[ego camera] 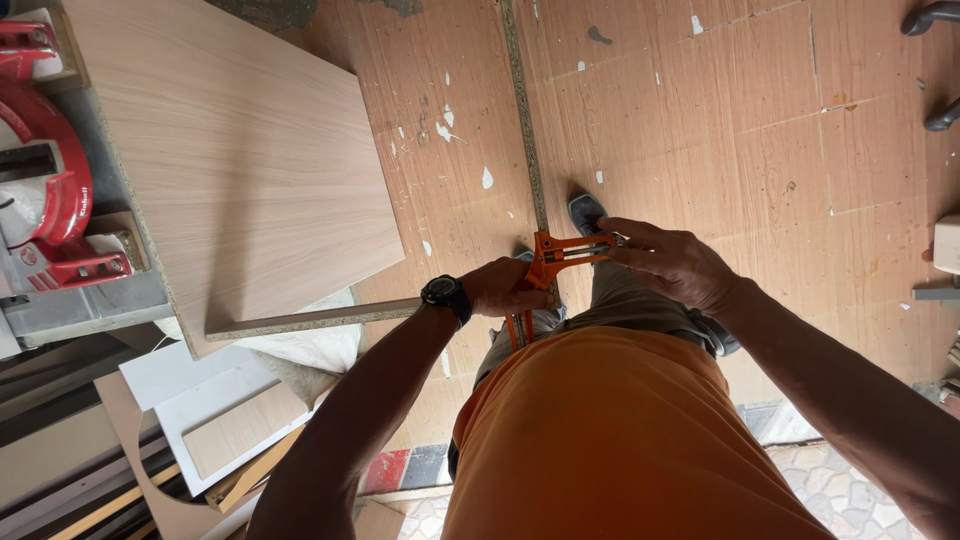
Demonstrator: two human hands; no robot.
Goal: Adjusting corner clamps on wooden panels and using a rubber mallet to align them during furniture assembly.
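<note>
My left hand [508, 288], with a black watch on the wrist, grips an orange hand tool [548, 262] with a frame-like head, right at the end of a long thin chipboard strip [318, 318]. My right hand [672, 262] holds the far end of the same orange tool with its fingertips. The strip runs left from my hands under the edge of a large light wood-grain panel [240, 150]. A second narrow strip [524, 120] stands up from the floor near my shoe [585, 210].
A red circular saw [45, 190] sits on a grey bench at the left edge. Offcuts of white and wood-grain board [230, 420] lie stacked at the lower left. The floor is brown patterned sheet with paint spots. Dark metal legs [935, 20] show at the top right.
</note>
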